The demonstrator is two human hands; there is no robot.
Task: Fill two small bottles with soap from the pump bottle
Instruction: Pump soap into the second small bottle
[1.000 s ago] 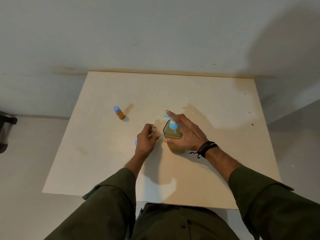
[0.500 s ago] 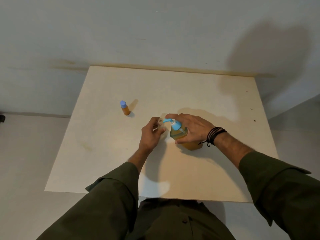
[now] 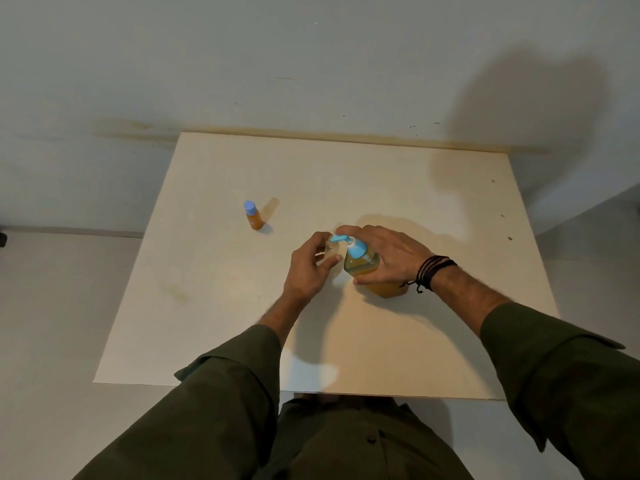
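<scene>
While right hand (image 3: pixel 391 258) clasps one pump bottle (image 3: pixel 367 268), left hand (image 3: pixel 308 268) pinches clear bottle (image 3: pixel 329 252) (second capped (image 3: pixel 254 216)).

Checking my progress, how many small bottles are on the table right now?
2. One capped bottle stands alone at the table's left; one clear bottle is held by the left hand under the pump spout.

Since a second ago the right hand (image 3: pixel 391 258) has settled onto the pump bottle (image 3: pixel 363 268), spout now at the small bottle (image 3: pixel 330 252).
</scene>
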